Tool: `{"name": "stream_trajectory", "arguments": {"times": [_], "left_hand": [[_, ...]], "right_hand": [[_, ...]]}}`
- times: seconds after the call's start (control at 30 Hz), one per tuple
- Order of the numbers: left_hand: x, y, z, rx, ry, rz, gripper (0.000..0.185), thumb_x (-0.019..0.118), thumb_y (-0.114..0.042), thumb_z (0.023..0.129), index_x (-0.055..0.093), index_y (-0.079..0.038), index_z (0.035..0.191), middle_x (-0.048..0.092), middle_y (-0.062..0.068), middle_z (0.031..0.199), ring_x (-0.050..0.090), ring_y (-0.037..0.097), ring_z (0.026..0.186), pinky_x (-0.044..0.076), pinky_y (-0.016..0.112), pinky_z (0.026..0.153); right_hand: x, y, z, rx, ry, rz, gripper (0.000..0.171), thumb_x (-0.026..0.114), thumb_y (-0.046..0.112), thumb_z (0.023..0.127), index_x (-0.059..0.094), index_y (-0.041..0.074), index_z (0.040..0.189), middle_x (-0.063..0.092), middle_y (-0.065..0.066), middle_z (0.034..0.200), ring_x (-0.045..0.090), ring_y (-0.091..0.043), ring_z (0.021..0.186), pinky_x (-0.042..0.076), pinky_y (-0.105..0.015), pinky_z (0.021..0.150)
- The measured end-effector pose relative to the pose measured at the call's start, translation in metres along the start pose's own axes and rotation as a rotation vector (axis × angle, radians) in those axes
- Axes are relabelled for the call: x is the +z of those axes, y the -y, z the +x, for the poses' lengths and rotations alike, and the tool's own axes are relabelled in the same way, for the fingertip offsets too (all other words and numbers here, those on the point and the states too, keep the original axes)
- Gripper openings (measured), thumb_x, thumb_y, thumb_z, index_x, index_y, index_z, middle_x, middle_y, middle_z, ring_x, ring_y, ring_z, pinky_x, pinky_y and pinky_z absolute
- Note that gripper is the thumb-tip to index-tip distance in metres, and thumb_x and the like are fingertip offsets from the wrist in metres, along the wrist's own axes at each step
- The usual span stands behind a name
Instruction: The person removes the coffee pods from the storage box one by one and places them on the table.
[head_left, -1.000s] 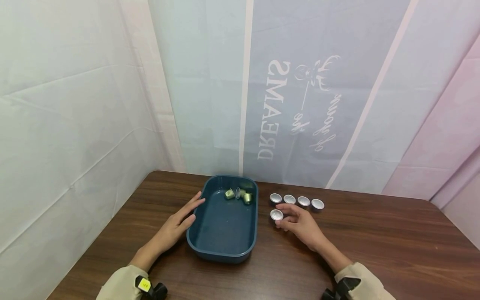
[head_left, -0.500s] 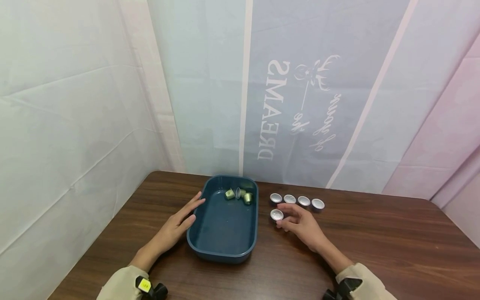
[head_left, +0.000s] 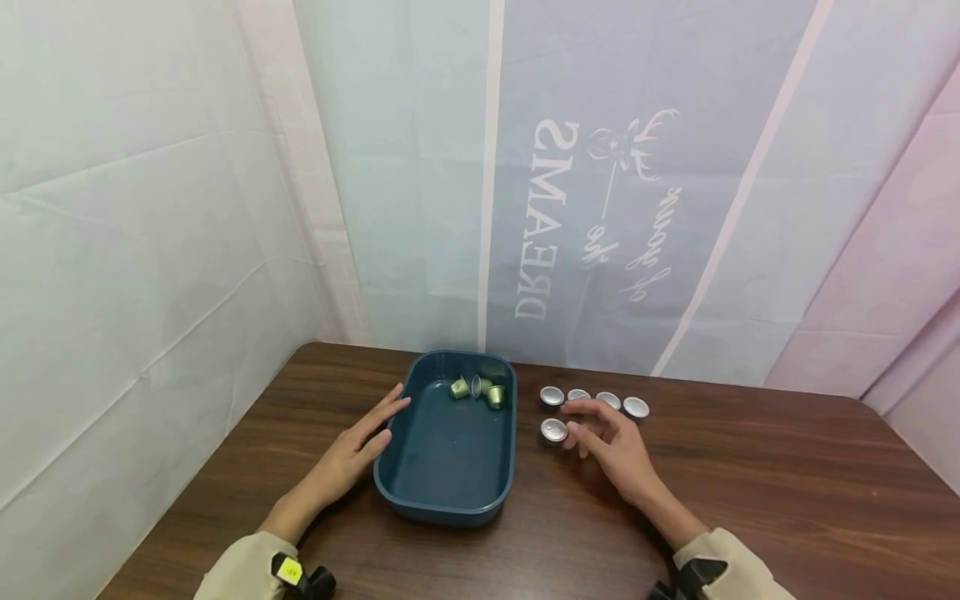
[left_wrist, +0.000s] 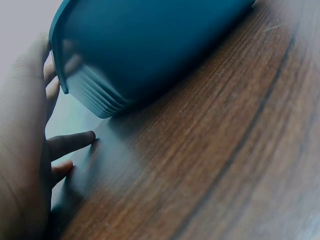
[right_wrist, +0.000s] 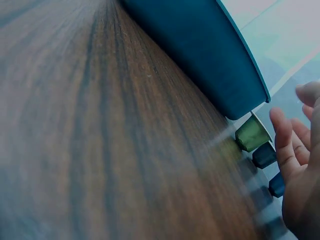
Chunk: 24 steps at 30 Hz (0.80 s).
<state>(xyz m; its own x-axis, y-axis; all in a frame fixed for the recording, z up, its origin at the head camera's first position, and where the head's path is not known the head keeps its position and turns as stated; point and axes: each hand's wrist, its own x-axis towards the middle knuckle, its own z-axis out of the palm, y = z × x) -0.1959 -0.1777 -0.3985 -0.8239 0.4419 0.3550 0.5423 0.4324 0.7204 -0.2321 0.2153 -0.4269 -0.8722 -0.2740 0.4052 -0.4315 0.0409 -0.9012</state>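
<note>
Head view: dark wood tabletop [head_left: 750,500] with a blue rectangular tub [head_left: 450,454] set left of centre, long side running away from the person.

Left hand [head_left: 352,454] lies flat on the tabletop against the tub's left wall, fingers [head_left: 386,410] straight and relaxed, tips touching the rim; it holds nothing. Left wrist view agrees: fingers extended alongside the tub's wall [left_wrist: 150,45], none curled round anything.

Right hand [head_left: 611,442] rests on the tabletop right of the tub, fingers loosely spread and slightly bent, gripping nothing. Its fingertips sit just beside the single front capsule [head_left: 553,430], which stands foil side up close to the tub's right wall; whether they touch it I cannot tell. The index finger reaches over the back row of capsules [head_left: 607,402], partly covering the second from the left.

The back row holds four foil-topped capsules side by side, parallel to the far table edge, just beyond the front capsule. In the right wrist view the nearest capsule body reads green-gold [right_wrist: 251,133], the next ones dark blue [right_wrist: 264,155], with the hand's fingers [right_wrist: 282,142] open beside them.

Inside the tub, at its far end, a small cluster of gold-green capsules [head_left: 477,389] lies tipped on its sides.

Behind: pale curtain [head_left: 637,208] with mirrored lettering
</note>
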Motion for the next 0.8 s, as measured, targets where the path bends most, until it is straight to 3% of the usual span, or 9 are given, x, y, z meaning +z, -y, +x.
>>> {"name": "stream_trajectory", "arguments": {"times": [0.1, 0.33, 0.47, 0.63, 0.8], "left_hand": [[0.0, 0.0, 0.0, -0.003, -0.001, 0.002, 0.047, 0.043, 0.0, 0.1, 0.037, -0.005, 0.147, 0.021, 0.015, 0.156, 0.025, 0.035, 0.139, 0.032, 0.055, 0.102], [0.0, -0.001, -0.001, 0.006, 0.0, -0.005, 0.047, 0.042, -0.001, 0.101, 0.037, -0.007, 0.147, 0.02, 0.016, 0.156, 0.025, 0.035, 0.139, 0.033, 0.055, 0.102], [0.001, 0.001, -0.001, 0.02, 0.004, 0.001, 0.048, 0.042, -0.001, 0.101, 0.036, -0.008, 0.148, 0.02, 0.016, 0.156, 0.025, 0.036, 0.139, 0.034, 0.053, 0.102], [0.007, 0.02, -0.002, 0.007, -0.012, 0.002, 0.049, 0.042, -0.002, 0.101, 0.036, -0.011, 0.148, 0.019, 0.009, 0.157, 0.024, 0.031, 0.14, 0.033, 0.056, 0.102], [0.009, 0.038, -0.002, 0.007, -0.016, 0.006, 0.051, 0.043, -0.005, 0.101, 0.034, -0.018, 0.15, 0.017, 0.001, 0.158, 0.023, 0.026, 0.141, 0.033, 0.054, 0.103]], "right_hand": [[0.001, 0.004, 0.002, -0.053, 0.002, 0.027, 0.024, 0.059, -0.002, 0.093, 0.057, -0.009, 0.116, 0.058, -0.03, 0.084, 0.056, -0.036, 0.066, 0.049, -0.03, 0.055], [0.009, 0.015, 0.011, -0.132, 0.049, 0.129, 0.025, 0.057, -0.01, 0.09, 0.052, -0.013, 0.115, 0.051, -0.036, 0.11, 0.057, -0.031, 0.071, 0.049, -0.03, 0.056], [0.019, 0.021, 0.02, -0.127, 0.091, 0.153, 0.03, 0.061, -0.01, 0.088, 0.053, -0.011, 0.116, 0.049, -0.038, 0.114, 0.06, -0.023, 0.079, 0.05, -0.032, 0.058], [0.029, 0.024, 0.032, -0.09, 0.114, 0.11, 0.03, 0.067, -0.003, 0.087, 0.057, -0.004, 0.115, 0.052, -0.027, 0.117, 0.063, -0.025, 0.087, 0.054, -0.031, 0.069], [0.036, 0.024, 0.042, -0.086, 0.132, 0.076, 0.028, 0.067, -0.002, 0.087, 0.058, -0.003, 0.113, 0.054, -0.022, 0.116, 0.062, -0.027, 0.084, 0.054, -0.031, 0.07]]}}
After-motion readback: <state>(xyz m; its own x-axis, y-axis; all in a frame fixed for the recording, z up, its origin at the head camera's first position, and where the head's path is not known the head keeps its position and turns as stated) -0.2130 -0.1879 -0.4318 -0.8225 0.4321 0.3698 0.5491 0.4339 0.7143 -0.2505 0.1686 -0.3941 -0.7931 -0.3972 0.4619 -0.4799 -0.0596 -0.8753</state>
